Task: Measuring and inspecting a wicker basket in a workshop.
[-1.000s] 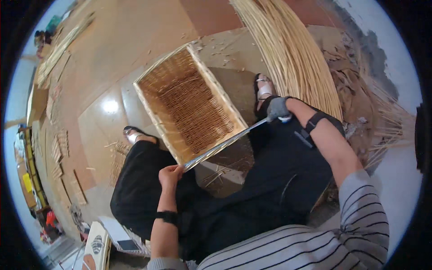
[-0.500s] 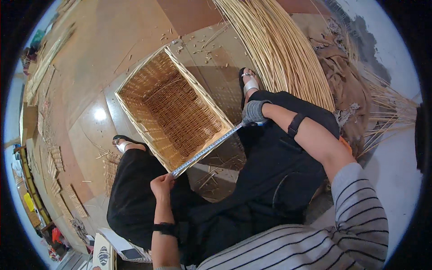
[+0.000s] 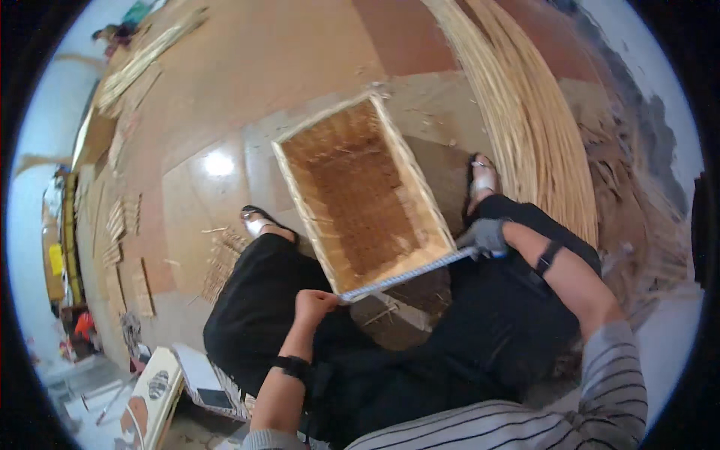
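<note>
Clearly, the brown floor [image 3: 300, 45] is the largest thing, and it fills the frame from upper left to centre. Next in size comes a bundle of long pale rods [image 3: 532, 112] at the upper right; its far end is cut off by the upper edge. The woven basket [image 3: 364, 202] is in the centre of the frame, between the person's feet, its open side toward the camera. Whether its bottom lies flat on the floor, I cannot tell.

Smaller are the two hands. The left grip [image 3: 313, 305], which is bare, pinches one end of the tape at the basket's lower left corner; the thumb and fingertips are hard to separate. The right grip [image 3: 489, 238], in a grey glove, is closed around the other end, just beside the lower right corner; the glove hides most of what it holds.

Thinner again, the measuring tape [image 3: 412, 275] runs straight along the near rim. So the step in hand is, I judge, measuring this side; the next move calls for a taut tape and a careful reading. Its marks are too blurred to read. The smallest are the offcuts [image 3: 386, 307] below the basket, partly in shadow.
</note>
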A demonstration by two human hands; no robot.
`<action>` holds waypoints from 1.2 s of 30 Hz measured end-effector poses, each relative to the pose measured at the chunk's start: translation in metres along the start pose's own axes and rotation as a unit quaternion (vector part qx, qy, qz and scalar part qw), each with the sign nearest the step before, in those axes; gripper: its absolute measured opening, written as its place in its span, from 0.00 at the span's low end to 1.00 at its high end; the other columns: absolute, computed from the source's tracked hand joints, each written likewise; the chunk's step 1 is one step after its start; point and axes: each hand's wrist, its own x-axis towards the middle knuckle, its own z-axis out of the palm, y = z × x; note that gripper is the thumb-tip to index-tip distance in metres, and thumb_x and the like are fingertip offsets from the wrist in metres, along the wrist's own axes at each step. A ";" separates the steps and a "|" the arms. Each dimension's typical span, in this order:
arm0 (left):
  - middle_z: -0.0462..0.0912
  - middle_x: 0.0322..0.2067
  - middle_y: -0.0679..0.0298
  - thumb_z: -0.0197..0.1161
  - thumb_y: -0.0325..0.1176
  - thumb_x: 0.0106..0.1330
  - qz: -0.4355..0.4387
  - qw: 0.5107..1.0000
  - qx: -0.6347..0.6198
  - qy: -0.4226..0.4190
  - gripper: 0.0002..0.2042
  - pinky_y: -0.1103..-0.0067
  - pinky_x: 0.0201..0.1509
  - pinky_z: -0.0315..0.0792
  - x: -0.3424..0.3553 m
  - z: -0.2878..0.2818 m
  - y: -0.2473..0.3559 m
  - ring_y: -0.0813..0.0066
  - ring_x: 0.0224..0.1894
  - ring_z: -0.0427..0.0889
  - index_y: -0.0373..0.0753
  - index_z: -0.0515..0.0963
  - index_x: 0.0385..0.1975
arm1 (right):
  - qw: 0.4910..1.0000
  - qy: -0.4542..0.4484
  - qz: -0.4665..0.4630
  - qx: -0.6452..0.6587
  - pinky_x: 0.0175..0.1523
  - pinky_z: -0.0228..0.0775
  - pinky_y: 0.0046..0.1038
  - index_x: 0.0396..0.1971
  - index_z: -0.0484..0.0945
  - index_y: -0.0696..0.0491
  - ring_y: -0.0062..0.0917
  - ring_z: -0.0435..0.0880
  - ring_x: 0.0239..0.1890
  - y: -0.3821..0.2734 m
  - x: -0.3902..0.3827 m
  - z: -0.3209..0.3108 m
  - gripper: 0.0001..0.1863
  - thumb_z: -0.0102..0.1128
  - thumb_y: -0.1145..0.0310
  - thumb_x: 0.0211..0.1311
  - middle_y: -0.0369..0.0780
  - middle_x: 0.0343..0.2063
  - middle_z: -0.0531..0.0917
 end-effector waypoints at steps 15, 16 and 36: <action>0.70 0.12 0.66 0.53 0.32 0.52 0.102 0.982 -0.103 0.122 0.10 0.86 0.17 0.64 0.143 -0.128 0.119 0.81 0.15 0.68 0.31 0.71 0.18 | 0.826 0.378 -0.050 -0.415 0.29 0.65 0.28 0.21 0.75 0.50 0.32 0.75 0.23 -0.113 -0.030 -0.164 0.08 0.51 0.63 0.40 0.39 0.21 0.77; 0.70 0.13 0.66 0.54 0.33 0.51 0.105 0.978 -0.114 0.140 0.10 0.86 0.17 0.65 0.158 -0.131 0.126 0.81 0.15 0.69 0.31 0.72 0.19 | 0.870 0.413 0.031 -0.266 0.29 0.65 0.28 0.20 0.75 0.51 0.32 0.75 0.24 -0.128 -0.024 -0.173 0.09 0.50 0.63 0.41 0.39 0.21 0.77; 0.73 0.16 0.66 0.58 0.33 0.49 0.074 0.969 -0.189 0.142 0.09 0.91 0.18 0.65 0.208 -0.123 0.150 0.83 0.16 0.71 0.33 0.74 0.22 | 0.799 0.516 0.062 -0.302 0.35 0.66 0.33 0.28 0.75 0.52 0.35 0.75 0.30 -0.111 0.031 -0.264 0.14 0.51 0.58 0.43 0.45 0.28 0.76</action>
